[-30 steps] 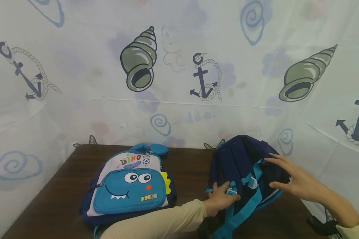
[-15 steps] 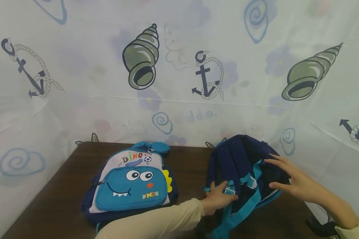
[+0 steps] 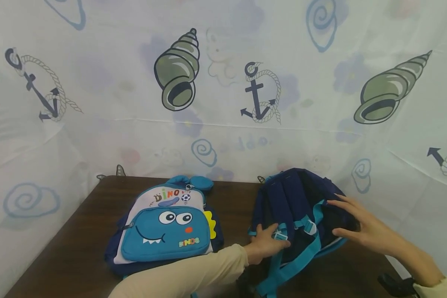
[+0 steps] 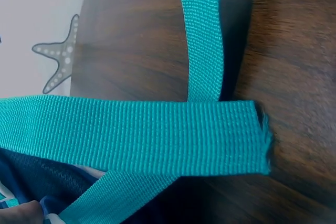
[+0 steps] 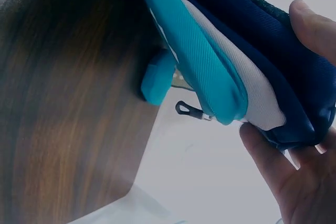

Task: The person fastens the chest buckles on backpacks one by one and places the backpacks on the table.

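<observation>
A navy backpack [image 3: 283, 198] leans at the table's right, with its shoulder straps and back panel facing me. My left hand [image 3: 266, 246] holds its lower left side, next to the pale buckle [image 3: 280, 236]. Only a fingertip [image 4: 23, 213] of that hand shows in the left wrist view, beside the turquoise webbing strap [image 4: 131, 135]. On the far side, my right hand [image 3: 370, 227] spans the backpack's right side. The right wrist view shows its thumb [image 5: 315, 30] on the navy cloth and fingers [image 5: 265, 153] around the edge by the white and turquoise front.
A second backpack [image 3: 164, 231] with a dinosaur face lies front up on the left of the dark wooden table [image 3: 70, 244]. A printed white curtain [image 3: 223, 99] hangs behind and beside the table. A black object [image 3: 396, 285] is near my right wrist.
The navy backpack has shifted a little to the left, and both hands have moved with it. The dinosaur backpack stays in place while the view shifts slightly.
</observation>
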A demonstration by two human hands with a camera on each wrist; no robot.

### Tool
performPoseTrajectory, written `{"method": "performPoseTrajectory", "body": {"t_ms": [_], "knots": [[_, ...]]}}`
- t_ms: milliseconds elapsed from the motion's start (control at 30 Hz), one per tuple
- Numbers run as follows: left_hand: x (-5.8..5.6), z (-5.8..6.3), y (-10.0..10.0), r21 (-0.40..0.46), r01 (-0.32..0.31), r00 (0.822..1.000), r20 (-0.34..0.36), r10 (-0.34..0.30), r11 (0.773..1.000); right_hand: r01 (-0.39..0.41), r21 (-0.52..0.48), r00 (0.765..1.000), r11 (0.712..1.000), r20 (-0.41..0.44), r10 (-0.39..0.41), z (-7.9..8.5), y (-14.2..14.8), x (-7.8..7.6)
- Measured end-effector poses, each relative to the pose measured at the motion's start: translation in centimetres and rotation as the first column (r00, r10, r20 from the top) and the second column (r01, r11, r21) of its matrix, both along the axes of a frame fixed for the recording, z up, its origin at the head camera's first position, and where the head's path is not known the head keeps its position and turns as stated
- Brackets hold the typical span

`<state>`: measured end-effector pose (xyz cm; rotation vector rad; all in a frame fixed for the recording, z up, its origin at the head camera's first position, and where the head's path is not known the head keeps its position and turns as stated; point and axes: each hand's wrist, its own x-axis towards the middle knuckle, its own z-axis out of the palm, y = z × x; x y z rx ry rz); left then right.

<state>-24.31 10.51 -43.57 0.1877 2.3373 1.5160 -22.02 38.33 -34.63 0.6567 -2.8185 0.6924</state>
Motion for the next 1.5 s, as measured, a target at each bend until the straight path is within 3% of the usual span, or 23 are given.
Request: {"method": "performPoseTrajectory", "body": {"t_ms": [300, 667, 1000, 1200, 1367, 1500], "knots": [[-0.1, 0.5, -0.9, -0.022, 0.032, 0.999, -0.006, -0.032, 0.999, -0.003, -0.008, 0.999, 1.0, 0.033, 0.004, -0.7, 0.2, 0.3], [-0.8, 0.4, -2.6, 0.018, 0.1, 0.994, 0.029, -0.101, 0.995, 0.009, 0.021, 0.999, 1.0, 0.043, -0.01, -1.9, 0.3, 0.0], [-1.0, 0.5, -3.3, -0.024, 0.124, 0.992, 0.012, -0.124, 0.992, 0.013, 0.016, 1.0, 1.0, 0.024, -0.014, -2.9, 0.4, -0.1], [-1.1, 0.6, -3.7, -0.044, 0.135, 0.991, 0.016, -0.134, 0.99, -0.003, 0.017, 1.0, 1.0, -0.022, 0.004, -4.0, 0.5, -0.2], [-1.1, 0.9, -4.2, -0.048, 0.147, 0.989, 0.023, -0.146, 0.988, 0.019, 0.005, 0.999, 1.0, 0.028, -0.019, -5.0, 0.7, -0.2], [-1.2, 0.9, -4.5, -0.069, 0.148, 0.989, -0.001, -0.148, 0.987, 0.037, 0.008, 0.999, 0.999, 0.011, -0.037, -6.0, 0.8, -0.3]]}}
